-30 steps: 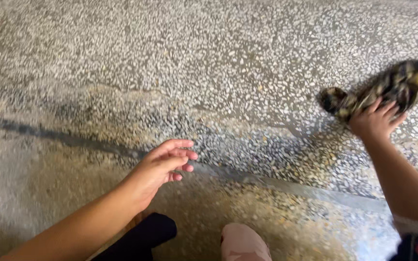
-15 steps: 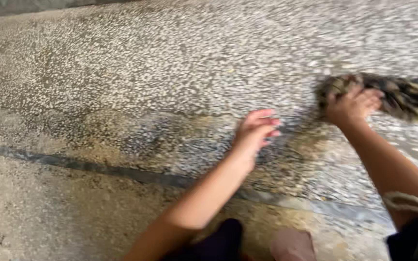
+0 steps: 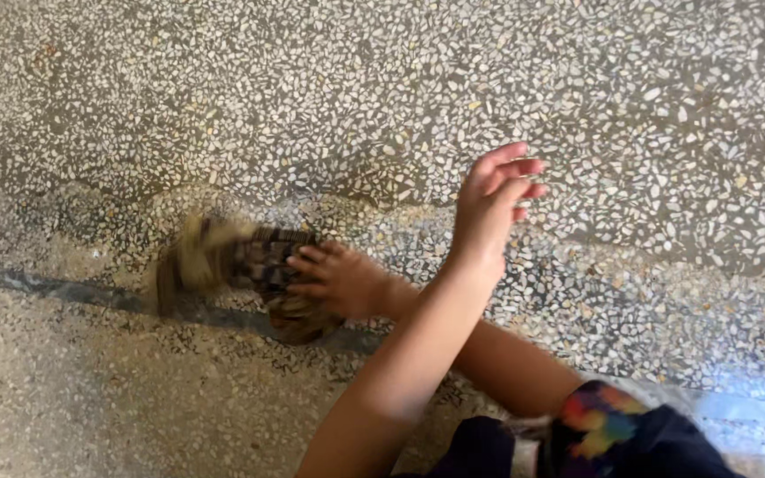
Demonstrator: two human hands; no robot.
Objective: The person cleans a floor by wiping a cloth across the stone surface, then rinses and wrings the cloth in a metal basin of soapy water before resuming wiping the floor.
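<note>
While the right hand (image 3: 338,281) presses a bunched rag (image 3: 232,265) flat onto the floor (image 3: 223,80), its arm crosses under the left arm, so the rag sits toward the left of view, right on the dark seam line (image 3: 46,288) btwn the paler speckled terrazzo above and the sandier strip below. Right fingers (image 3: 307,265) are spread a bit and curled over the cloth, pinning it w/ the palm, not pinching it. Rag is dark brown/yellow patterned, crumpled, its left end blurred, so exact shape there can't be told. Left hand (image 3: 489,204) hangs in the air above the floor, holding nothing, fingers (image 3: 515,168) loosely apart and slightly bent, well clear of the rag. To do this wipe well, I'd judge: keep palm weight even over the wad, keep the cloth bunched under the hand so no loose end drags, and work along the seam where grime looks darkest. No containers in view, so nothing to report inside any. Bottom right: dark clothing w/ a multicolour patch (image 3: 597,418).
</note>
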